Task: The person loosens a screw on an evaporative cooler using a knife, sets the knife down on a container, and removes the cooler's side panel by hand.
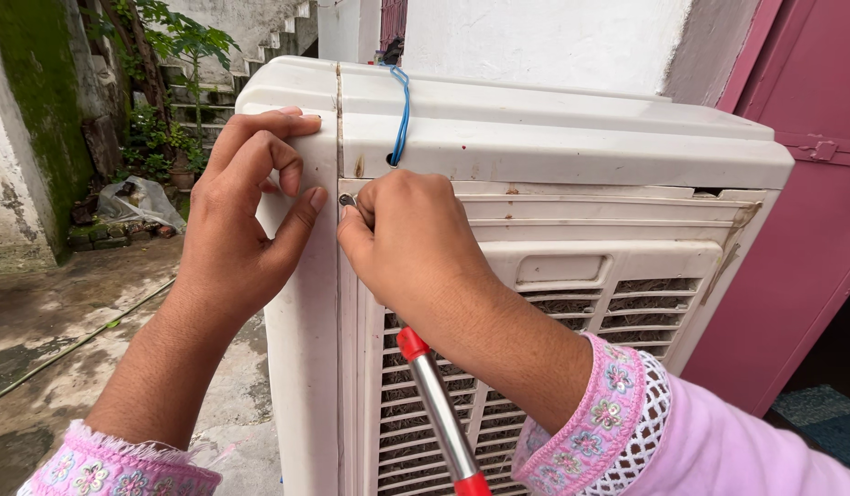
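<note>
**Two hands at the upper left corner of a white cooler**

We see one large white plastic air cooler cabinet (553, 138), boxy and stained, standing outdoors on wet concrete ground (48, 312) beside one pink metal door (810, 184). Its front carries one louvred white grille panel (572, 303), and the work sits at that panel's upper left corner, just under the cabinet's top lid.

We judge the left hand (246, 220) is there as a brace: its fingers are spread and curled over the cabinet's left edge, fingertips resting on the top rim, thumb pressed toward the seam, gripping nothing loose. That would steady the corner against the other hand's pressing.

The right hand (411, 253) is closed around the upper part of one tool, a silver metal shaft with red plastic ends (439, 413), which runs down from the fist toward the bottom edge of the view. Whether it is a screwdriver or a pair of pliers we cannot tell. At the fingertips one small grey metal fastener (349, 199) shows against the seam, touching the forefinger; the hand appears to hold the tool's hidden tip to it.

One thin blue cord (402, 110) loops over the lid's front edge into a hole, seemingly tying the lid down. Two pink embroidered cuffs (595, 432) cover the wrists.
</note>
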